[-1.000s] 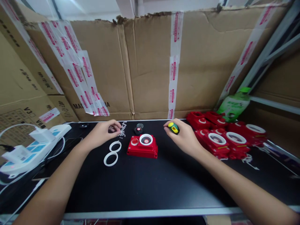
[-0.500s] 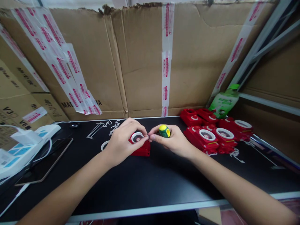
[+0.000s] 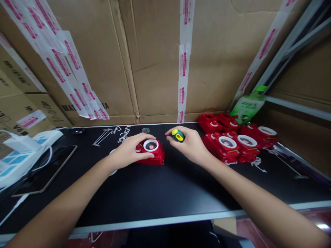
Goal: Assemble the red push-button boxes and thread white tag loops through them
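A red box-shaped device (image 3: 158,157) with a white ring around a dark round window lies on the black table. My left hand (image 3: 128,148) grips it from the left, thumb along the near side and fingers over the far side. To its right, my right hand (image 3: 191,141) is closed around a screwdriver (image 3: 178,135) with a yellow and green handle. The handle end points toward me, and the shaft is mostly hidden by the fingers. Partly behind my left wrist lies a white ring (image 3: 112,172). A small round disc (image 3: 145,130) rests beyond the device.
Several similar red devices (image 3: 227,148) stand at the right, with a green-capped bottle (image 3: 248,106) behind them. Thin white pieces (image 3: 125,134) lie at the back left. On the left are a power strip (image 3: 26,155) and a phone (image 3: 49,168). Cardboard (image 3: 155,69) rises behind the table.
My hands, whose fingertips met near the device's right side, have come apart. My left fingers now hold the device; my right hand has drawn away slightly with the screwdriver. The view has tilted down.
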The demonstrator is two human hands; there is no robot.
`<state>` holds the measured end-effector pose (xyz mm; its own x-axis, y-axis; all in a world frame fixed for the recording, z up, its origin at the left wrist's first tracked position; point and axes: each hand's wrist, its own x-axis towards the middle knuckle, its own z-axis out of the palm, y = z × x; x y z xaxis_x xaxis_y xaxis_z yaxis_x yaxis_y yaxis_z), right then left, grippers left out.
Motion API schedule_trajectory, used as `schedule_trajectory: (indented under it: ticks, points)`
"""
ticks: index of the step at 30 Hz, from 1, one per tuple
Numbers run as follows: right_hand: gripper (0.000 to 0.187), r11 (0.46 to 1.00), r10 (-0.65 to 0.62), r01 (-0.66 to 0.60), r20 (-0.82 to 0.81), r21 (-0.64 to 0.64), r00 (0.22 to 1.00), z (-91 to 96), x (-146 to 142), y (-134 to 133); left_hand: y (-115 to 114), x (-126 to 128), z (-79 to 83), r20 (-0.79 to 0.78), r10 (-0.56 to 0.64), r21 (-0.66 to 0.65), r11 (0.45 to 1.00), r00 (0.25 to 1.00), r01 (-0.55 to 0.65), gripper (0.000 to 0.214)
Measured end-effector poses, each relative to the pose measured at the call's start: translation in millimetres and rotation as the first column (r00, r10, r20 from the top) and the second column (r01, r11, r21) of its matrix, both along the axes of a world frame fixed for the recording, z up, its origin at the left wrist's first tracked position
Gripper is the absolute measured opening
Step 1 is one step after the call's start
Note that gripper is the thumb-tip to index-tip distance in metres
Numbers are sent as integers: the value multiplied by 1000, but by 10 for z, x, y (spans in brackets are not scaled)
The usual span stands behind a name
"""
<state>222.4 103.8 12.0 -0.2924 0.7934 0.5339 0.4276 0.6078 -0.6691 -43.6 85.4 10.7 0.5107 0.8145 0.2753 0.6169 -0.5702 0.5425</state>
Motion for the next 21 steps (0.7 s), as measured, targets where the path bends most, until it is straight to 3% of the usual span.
schedule_trajectory:
  ticks: [8,13,21]
  points:
    - [3,1000,17,-17,65,-11,998,12,-48,-21,-15,25,97,-78,-1,-26,1000,997,-1,55]
    - [6,992,122,-122,77,1,990,-16,-16,60,-44,74,183,-146,-47,-39,998,988,42,54]
    - [8,967,254,-253,147,-25,956,-28,4,38,-158,128,149,-67,-44,-111,993,997,36,53]
